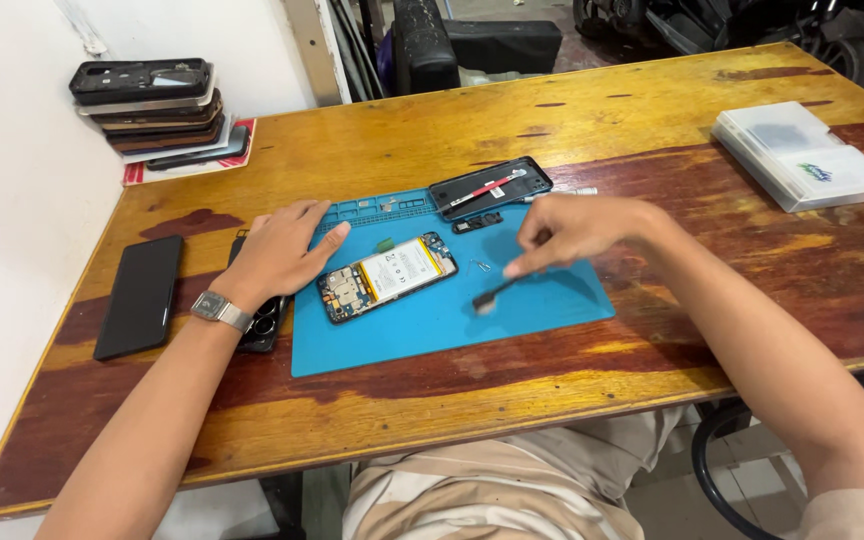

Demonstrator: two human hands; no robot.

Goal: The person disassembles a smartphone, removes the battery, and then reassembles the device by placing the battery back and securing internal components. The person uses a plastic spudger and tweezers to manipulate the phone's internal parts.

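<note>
On the blue mat (512, 320), left hand (277, 255) is lying flat and spread at nine o'clock of the opened phone (385, 277), steadying it, while right hand (577, 232) is pinching a small brush (492, 295) at three o'clock

Dark phone (264, 322) half hidden under left hand (277, 255), brush (492, 295) tip blurred

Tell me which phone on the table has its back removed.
The opened phone on the blue mat, battery and circuit board exposed, beside the left hand. The black phone further left is closed.
</note>
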